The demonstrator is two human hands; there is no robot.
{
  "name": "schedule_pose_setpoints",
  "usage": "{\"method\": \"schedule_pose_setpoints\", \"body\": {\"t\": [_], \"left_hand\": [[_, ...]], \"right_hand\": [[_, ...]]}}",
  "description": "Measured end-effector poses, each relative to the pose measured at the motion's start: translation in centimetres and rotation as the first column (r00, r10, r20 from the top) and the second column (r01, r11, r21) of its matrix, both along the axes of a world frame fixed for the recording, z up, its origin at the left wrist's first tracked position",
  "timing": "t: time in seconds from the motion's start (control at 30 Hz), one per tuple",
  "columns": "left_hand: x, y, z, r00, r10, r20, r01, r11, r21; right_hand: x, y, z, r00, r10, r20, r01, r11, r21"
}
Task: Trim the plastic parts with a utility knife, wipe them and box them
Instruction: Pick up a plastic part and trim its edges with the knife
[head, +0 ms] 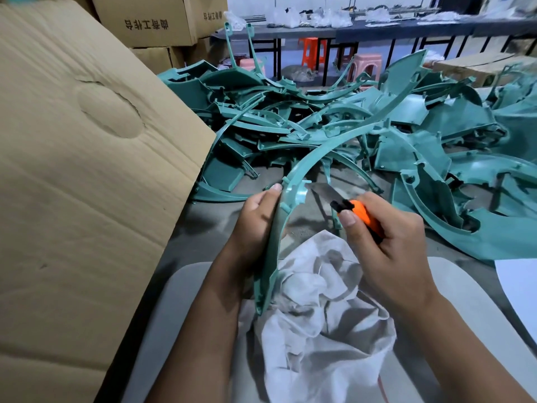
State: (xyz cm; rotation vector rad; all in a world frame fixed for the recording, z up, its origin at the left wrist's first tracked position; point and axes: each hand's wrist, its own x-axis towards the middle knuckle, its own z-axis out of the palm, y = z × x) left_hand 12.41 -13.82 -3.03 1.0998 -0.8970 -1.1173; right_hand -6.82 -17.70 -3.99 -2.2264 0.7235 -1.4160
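My left hand [255, 219] grips a long curved teal plastic part [293, 181] that arcs up and to the right from my lap. My right hand [386, 237] holds an orange utility knife [364, 215] with its blade [325, 191] out, the tip close to a notched tab on the part's inner edge. A crumpled white cloth [322, 312] lies on my lap under both hands.
A large heap of teal plastic parts [334, 120] covers the table ahead and to the right. A big cardboard box flap [81, 170] leans at the left. More cartons [154, 21] stand behind, with stools and a long bench farther back. A white sheet [520, 289] lies at the right.
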Motion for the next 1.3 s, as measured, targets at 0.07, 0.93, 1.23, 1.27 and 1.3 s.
{"method": "schedule_pose_setpoints", "body": {"t": [0.07,0.93,1.23,1.27,1.3], "left_hand": [[0.0,-0.1,-0.4,0.997,0.051,0.058,-0.050,0.999,-0.015],[-1.0,-0.6,-0.6,0.991,-0.093,-0.093,0.093,0.996,-0.003],[0.3,-0.3,-0.8,0.996,-0.078,0.043,0.080,0.996,-0.046],[0.0,-0.3,-0.5,0.996,-0.094,0.011,0.094,0.995,-0.031],[-0.4,-0.2,-0.3,0.993,-0.114,-0.043,0.113,0.993,-0.020]], "right_hand": [[0.2,0.3,0.1,0.997,0.073,0.005,-0.073,0.997,-0.002],[0.8,0.6,-0.2,0.990,-0.141,0.011,0.141,0.988,-0.068],[0.4,0.3,0.1,0.983,-0.153,0.104,0.148,0.987,0.057],[0.3,0.2,0.1,0.987,-0.145,0.063,0.142,0.988,0.054],[0.3,0.2,0.0,0.991,-0.129,0.021,0.128,0.991,0.042]]}}
